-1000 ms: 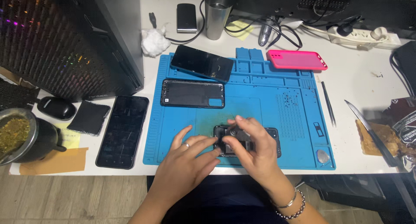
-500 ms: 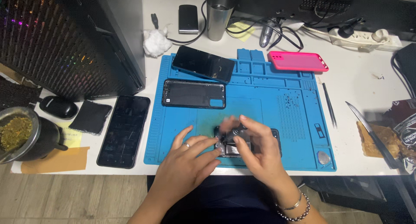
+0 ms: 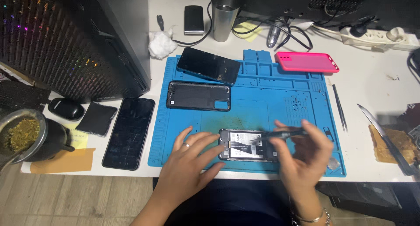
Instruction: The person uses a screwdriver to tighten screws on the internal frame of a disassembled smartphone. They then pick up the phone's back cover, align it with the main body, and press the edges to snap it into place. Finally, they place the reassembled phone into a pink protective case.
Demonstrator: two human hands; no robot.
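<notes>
Blue rubber is covering the middle of the white table (image 3: 372, 81) as a work mat (image 3: 262, 99), and an opened phone (image 3: 246, 145) is lying near the mat's front edge with its insides facing up and its long axis running left to right. The left hand (image 3: 190, 160) is resting flat on the mat, its fingers spread and its fingertips (image 3: 218, 148) touching the phone's left end, gripping nothing. The right hand (image 3: 302, 158) is hovering over the phone's right end, its grip closing on a thin dark tool (image 3: 284, 133) that is pointing left across the phone, so the right hand is the nearer one to the exposed parts. Farther back on the mat, a black back cover (image 3: 197, 96) and a dark screen panel (image 3: 209, 65) are lying apart from the hands; a pink case (image 3: 307, 61) is sitting at the mat's far right corner.
</notes>
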